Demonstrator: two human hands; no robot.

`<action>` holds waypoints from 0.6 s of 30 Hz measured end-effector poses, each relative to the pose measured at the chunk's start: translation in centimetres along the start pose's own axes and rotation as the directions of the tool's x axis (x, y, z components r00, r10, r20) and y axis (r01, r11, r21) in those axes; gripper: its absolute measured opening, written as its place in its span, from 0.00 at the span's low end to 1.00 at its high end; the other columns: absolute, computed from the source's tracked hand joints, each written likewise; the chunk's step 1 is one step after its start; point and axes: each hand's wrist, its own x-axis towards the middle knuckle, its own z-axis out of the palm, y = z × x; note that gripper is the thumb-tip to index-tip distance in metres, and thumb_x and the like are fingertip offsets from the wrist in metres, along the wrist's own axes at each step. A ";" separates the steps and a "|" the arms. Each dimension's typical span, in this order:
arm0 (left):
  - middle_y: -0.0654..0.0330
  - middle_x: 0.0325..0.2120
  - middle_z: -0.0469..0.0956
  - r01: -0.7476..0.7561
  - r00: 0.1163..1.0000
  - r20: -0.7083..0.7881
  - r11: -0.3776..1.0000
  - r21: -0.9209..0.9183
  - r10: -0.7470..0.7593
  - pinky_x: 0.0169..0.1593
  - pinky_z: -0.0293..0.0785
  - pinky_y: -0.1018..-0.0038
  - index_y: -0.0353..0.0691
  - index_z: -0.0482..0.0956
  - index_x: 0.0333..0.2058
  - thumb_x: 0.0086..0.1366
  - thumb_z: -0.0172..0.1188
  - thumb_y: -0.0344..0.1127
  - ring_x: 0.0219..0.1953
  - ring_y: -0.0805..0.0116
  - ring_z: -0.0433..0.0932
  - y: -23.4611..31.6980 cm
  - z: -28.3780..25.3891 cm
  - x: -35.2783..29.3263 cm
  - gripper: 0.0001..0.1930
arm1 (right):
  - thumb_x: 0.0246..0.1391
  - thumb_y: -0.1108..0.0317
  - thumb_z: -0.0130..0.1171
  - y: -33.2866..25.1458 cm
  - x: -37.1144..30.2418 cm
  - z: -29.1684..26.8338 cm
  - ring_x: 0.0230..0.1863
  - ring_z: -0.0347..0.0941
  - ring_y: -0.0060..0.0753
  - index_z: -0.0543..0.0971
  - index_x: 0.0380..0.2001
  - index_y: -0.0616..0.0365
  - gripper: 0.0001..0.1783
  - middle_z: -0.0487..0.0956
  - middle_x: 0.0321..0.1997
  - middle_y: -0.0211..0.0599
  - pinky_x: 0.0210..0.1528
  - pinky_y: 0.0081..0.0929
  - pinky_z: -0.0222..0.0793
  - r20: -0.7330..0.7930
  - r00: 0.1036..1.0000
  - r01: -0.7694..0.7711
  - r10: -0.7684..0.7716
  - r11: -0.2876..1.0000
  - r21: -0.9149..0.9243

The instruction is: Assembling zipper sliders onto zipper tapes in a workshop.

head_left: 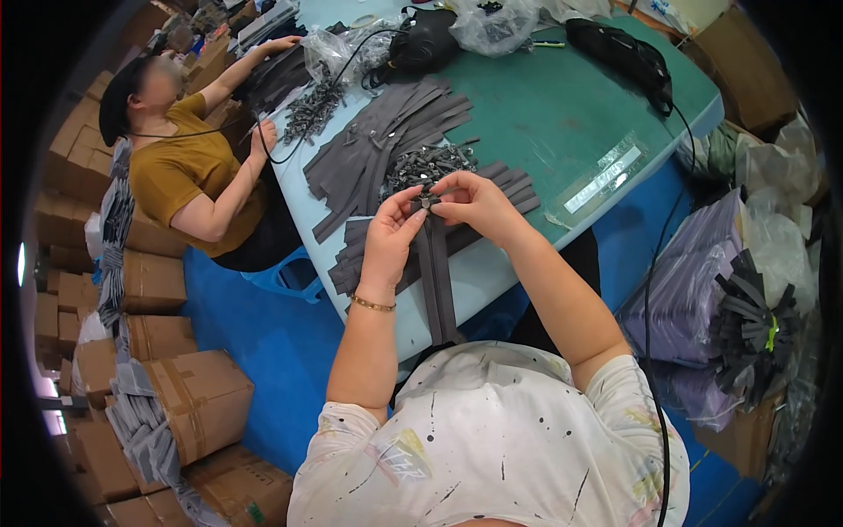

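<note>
My left hand (pixel 392 239) and my right hand (pixel 476 207) meet over the near part of the table, thumbs and fingertips pinched together. Between them is the upper end of a long dark grey strip (pixel 435 285), which looks like zipper tape. A small dark piece with a metallic glint (pixel 428 201) sits at that end; its exact kind is too small to make out. From my fingers the strip hangs down toward my lap. Just beyond my hands lies a heap of small dark and shiny pieces (pixel 421 167), and flat grey strips (pixel 373 140) fan out around it.
A co-worker in a mustard shirt (pixel 189 171) works at the table's left side, by another heap of small pieces (pixel 313 112). Black bags (pixel 619 61) lie toward the back. Cardboard boxes (pixel 198 404) stack on the left; a wrapped purple bundle (pixel 689 281) stands right. A black cable (pixel 654 351) runs down beside me.
</note>
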 end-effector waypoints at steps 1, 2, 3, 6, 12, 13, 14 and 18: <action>0.65 0.34 0.73 0.024 1.000 -0.013 0.997 -0.076 -0.025 0.38 0.65 0.87 0.34 0.74 0.43 0.61 0.55 0.26 0.35 0.81 0.70 -0.3 -0.1 0.2 0.11 | 0.47 0.74 0.62 0.2 0.1 -0.1 0.29 0.70 0.14 0.74 0.39 0.59 0.14 0.74 0.28 0.25 0.32 0.14 0.68 0.002 1.000 0.018 -0.018 1.000 0.009; 0.65 0.33 0.75 0.047 0.998 -0.025 0.987 -0.152 -0.052 0.36 0.66 0.88 0.35 0.74 0.42 0.61 0.56 0.26 0.34 0.81 0.72 -0.7 -0.2 0.3 0.10 | 0.48 0.73 0.61 0.4 0.1 -0.2 0.29 0.70 0.14 0.74 0.41 0.59 0.15 0.73 0.28 0.24 0.33 0.14 0.68 0.003 0.999 0.035 -0.036 0.999 0.018; 0.65 0.33 0.75 0.041 0.999 -0.028 0.987 -0.155 -0.046 0.36 0.66 0.88 0.35 0.74 0.42 0.61 0.56 0.26 0.34 0.81 0.72 -1.1 -0.7 0.3 0.10 | 0.48 0.73 0.61 0.3 0.1 -0.1 0.29 0.70 0.14 0.74 0.41 0.59 0.15 0.73 0.28 0.24 0.33 0.14 0.68 0.007 0.999 0.037 -0.037 0.999 0.013; 0.66 0.30 0.76 0.176 0.982 -0.034 0.972 -0.156 -0.184 0.33 0.67 0.88 0.36 0.75 0.38 0.60 0.58 0.28 0.30 0.82 0.74 -1.5 -1.5 0.3 0.07 | 0.48 0.74 0.61 0.5 0.0 0.1 0.30 0.70 0.13 0.75 0.45 0.57 0.18 0.74 0.29 0.24 0.34 0.13 0.69 0.027 0.996 0.082 -0.082 0.997 0.005; 0.67 0.29 0.77 0.173 0.983 -0.047 0.982 -0.079 -0.177 0.32 0.67 0.87 0.35 0.78 0.36 0.59 0.60 0.28 0.29 0.84 0.72 -1.1 -1.1 0.2 0.07 | 0.50 0.75 0.59 1.7 0.3 -0.3 0.30 0.69 0.11 0.78 0.44 0.56 0.16 0.76 0.29 0.22 0.34 0.12 0.66 0.064 0.988 0.149 -0.142 0.979 -0.138; 0.67 0.29 0.77 0.172 0.983 -0.055 0.981 -0.089 -0.177 0.32 0.67 0.87 0.34 0.78 0.36 0.59 0.60 0.28 0.29 0.84 0.72 -1.0 -1.0 0.2 0.07 | 0.50 0.75 0.58 1.5 0.3 -0.1 0.30 0.69 0.11 0.79 0.44 0.57 0.15 0.77 0.31 0.22 0.33 0.12 0.66 0.053 0.988 0.149 -0.143 0.980 -0.136; 0.67 0.29 0.77 0.171 0.982 -0.062 0.980 -0.100 -0.177 0.32 0.66 0.87 0.34 0.78 0.36 0.59 0.60 0.28 0.29 0.84 0.72 -1.0 -0.9 0.2 0.07 | 0.50 0.75 0.58 1.4 0.3 0.0 0.30 0.69 0.11 0.79 0.43 0.57 0.15 0.78 0.32 0.23 0.33 0.12 0.66 0.042 0.989 0.148 -0.144 0.980 -0.134; 0.67 0.29 0.77 0.174 0.982 -0.063 0.981 -0.082 -0.179 0.33 0.67 0.87 0.33 0.78 0.37 0.59 0.60 0.27 0.29 0.83 0.72 -1.0 -0.9 0.2 0.08 | 0.50 0.74 0.58 1.3 0.3 -0.1 0.29 0.69 0.12 0.79 0.43 0.57 0.15 0.79 0.33 0.24 0.33 0.12 0.66 0.046 0.990 0.138 -0.132 0.978 -0.157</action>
